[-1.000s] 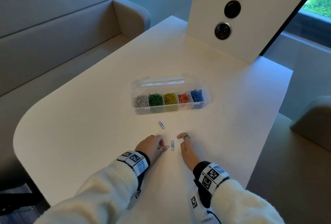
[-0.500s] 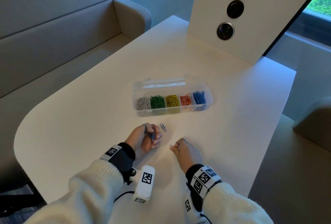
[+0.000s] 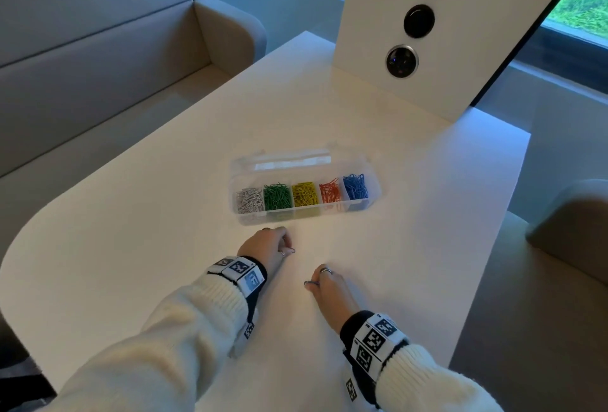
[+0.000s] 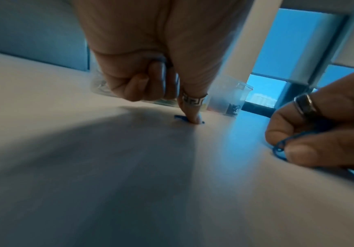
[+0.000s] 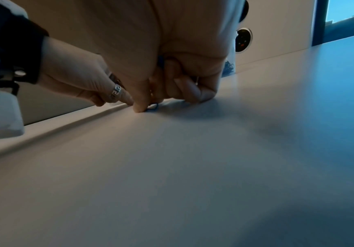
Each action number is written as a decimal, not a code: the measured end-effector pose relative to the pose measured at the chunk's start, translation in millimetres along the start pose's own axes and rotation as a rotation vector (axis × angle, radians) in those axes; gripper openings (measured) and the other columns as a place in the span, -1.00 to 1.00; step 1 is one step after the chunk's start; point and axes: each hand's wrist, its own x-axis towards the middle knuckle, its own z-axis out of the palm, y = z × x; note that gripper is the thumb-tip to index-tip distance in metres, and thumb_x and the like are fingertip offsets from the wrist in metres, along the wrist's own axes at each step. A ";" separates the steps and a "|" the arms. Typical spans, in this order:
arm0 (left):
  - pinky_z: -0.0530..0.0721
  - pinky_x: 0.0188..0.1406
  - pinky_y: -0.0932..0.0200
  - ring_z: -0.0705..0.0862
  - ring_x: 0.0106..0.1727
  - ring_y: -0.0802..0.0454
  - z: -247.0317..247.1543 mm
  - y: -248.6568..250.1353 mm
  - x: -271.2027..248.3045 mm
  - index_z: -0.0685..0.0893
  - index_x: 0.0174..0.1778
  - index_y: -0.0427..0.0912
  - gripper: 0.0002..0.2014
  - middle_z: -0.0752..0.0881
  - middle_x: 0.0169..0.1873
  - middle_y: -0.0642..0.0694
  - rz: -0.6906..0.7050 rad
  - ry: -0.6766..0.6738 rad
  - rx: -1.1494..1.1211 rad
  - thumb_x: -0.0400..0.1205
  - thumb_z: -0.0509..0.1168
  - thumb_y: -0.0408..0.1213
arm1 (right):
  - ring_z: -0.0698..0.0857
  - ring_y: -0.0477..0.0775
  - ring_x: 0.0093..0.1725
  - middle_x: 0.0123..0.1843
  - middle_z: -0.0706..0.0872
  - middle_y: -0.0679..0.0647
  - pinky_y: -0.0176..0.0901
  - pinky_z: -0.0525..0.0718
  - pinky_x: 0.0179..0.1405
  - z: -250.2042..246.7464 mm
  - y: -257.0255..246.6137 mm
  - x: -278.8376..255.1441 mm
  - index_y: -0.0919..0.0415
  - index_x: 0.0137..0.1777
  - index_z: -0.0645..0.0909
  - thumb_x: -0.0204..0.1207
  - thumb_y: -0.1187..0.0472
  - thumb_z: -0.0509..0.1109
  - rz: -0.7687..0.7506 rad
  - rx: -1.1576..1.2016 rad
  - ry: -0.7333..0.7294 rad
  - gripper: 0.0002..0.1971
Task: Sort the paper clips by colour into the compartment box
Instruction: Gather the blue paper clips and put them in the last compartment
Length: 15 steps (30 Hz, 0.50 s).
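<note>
The clear compartment box (image 3: pixel 306 214) holds white, green, yellow, red and blue clips, each colour in its own cell; the blue cell (image 3: pixel 355 186) is at the right end. Just in front of the box, my left hand (image 3: pixel 285 248) is palm down, its ringed thumb pressing a blue paper clip (image 4: pixel 180 118) flat on the table. Something blue also shows inside its curled fingers (image 4: pixel 142 83). To the right and nearer me, my right hand (image 3: pixel 316 282) pinches another blue paper clip (image 4: pixel 281 147) between thumb and forefinger, low against the table.
The white table (image 3: pixel 164 247) has a rounded left edge and a straight right edge. A white upright panel (image 3: pixel 460 33) with round black buttons stands at the back. A grey bench runs along the left, and a chair arm (image 3: pixel 575 214) is on the right.
My left hand picked up one clip, turned palm down and moved forward onto the clip nearest the box. My right hand closed on the clip in front of it.
</note>
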 end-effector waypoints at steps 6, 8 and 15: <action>0.52 -0.05 0.14 0.56 -0.09 -0.02 2.2 2.2 4.0 0.49 -0.04 -0.15 -0.86 0.60 -0.09 -0.07 -0.054 -0.185 0.119 0.70 0.14 -0.16 | 0.68 0.17 -0.02 -0.01 0.67 0.17 -0.13 0.47 -0.18 -20.4 3.3 -12.2 0.26 0.08 0.41 0.71 0.07 0.04 -0.077 -0.239 -0.076 -0.75; 0.40 -0.32 0.18 0.46 -0.33 0.01 -4.5 12.4 -0.2 0.38 -0.27 -0.13 -0.81 0.49 -0.34 -0.05 -0.174 -0.252 -0.326 0.69 0.07 -0.33 | 0.68 0.17 -0.07 -0.05 0.66 0.15 -0.08 0.55 -0.12 -34.6 2.9 -13.9 0.23 0.05 0.37 0.70 0.07 0.06 -0.050 -0.151 -0.070 -0.78; 0.56 -0.38 0.17 0.55 -0.53 0.00 -18.0 68.7 -4.7 0.41 -0.37 -0.25 -0.87 0.56 -0.49 -0.18 -0.336 -0.482 -1.581 0.41 -0.02 -0.36 | 0.64 0.17 -0.07 -0.03 0.59 0.13 -0.10 0.52 -0.11 -107.7 -23.5 -25.5 0.22 0.09 0.44 0.70 0.15 0.09 -0.321 -0.229 0.094 -0.83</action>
